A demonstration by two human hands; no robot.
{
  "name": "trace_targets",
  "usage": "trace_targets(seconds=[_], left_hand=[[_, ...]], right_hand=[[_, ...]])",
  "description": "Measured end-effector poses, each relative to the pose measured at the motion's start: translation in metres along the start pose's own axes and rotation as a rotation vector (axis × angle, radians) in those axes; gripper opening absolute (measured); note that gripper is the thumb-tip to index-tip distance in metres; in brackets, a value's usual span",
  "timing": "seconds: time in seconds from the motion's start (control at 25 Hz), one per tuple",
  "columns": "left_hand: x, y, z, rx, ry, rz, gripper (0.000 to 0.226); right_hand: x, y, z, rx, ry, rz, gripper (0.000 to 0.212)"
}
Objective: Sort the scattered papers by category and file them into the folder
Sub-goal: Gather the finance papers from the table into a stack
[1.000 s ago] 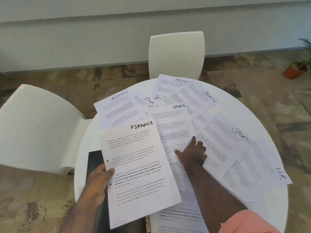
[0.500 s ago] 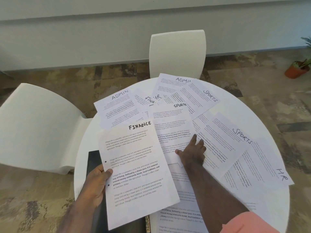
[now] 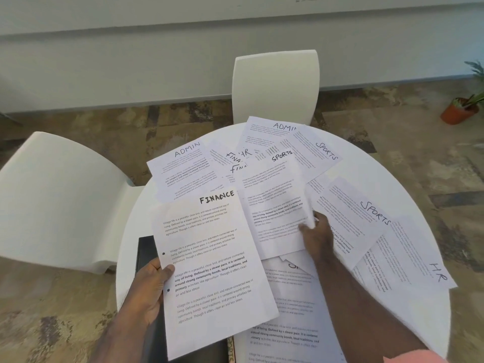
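A FINANCE sheet (image 3: 209, 260) is held at lower centre of the frame by the left hand (image 3: 146, 292), thumb laid on its left edge, fingers curled beneath; that grip is unchanged from the earlier frames. Under the sheet and hand a black folder (image 3: 145, 254) is seen on the round white table (image 3: 408, 179), at the table's lower-left edge.

The right hand (image 3: 318, 235), right of centre, was pressed flat on the papers half a second ago with fingers spread. Its fingers are now curled round the right edge of the central SPORTS sheet (image 3: 275, 203), and that edge is lifted and blurred.

The other papers are scattered as before: an ADMIN sheet (image 3: 183, 171) at upper left of the table, another ADMIN sheet (image 3: 267, 134) at the top, two further SPORTS sheets (image 3: 314, 150) (image 3: 351, 213) to the right, an HR sheet (image 3: 408, 260) at the far right. Two white chairs (image 3: 275, 85) (image 3: 57, 197) are noted beyond and left of the table.
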State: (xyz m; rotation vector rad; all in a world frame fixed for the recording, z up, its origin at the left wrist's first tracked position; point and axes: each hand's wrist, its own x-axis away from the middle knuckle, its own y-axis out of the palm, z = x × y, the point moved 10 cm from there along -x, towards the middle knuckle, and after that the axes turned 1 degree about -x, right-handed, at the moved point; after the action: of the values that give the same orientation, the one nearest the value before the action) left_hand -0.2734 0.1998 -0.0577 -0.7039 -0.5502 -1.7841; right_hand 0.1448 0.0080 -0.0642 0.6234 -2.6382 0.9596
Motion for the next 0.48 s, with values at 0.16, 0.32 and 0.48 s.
trace_targets(seconds=[0.16,0.32,0.48], left_hand=[[-0.001,-0.005,-0.002,-0.002,-0.004,0.017,0.023],[-0.005,-0.019,-0.003,-0.001,-0.005,0.045,0.022],[-0.007,-0.035,0.0,-0.013,-0.007,0.07,0.024]], right_hand=[[-0.022,-0.067,0.038,-0.079,0.032,0.067,0.051],[-0.028,-0.127,0.091,0.009,0.162,0.152,0.053],[-0.011,-0.149,0.086,0.464,0.201,0.275,0.071]])
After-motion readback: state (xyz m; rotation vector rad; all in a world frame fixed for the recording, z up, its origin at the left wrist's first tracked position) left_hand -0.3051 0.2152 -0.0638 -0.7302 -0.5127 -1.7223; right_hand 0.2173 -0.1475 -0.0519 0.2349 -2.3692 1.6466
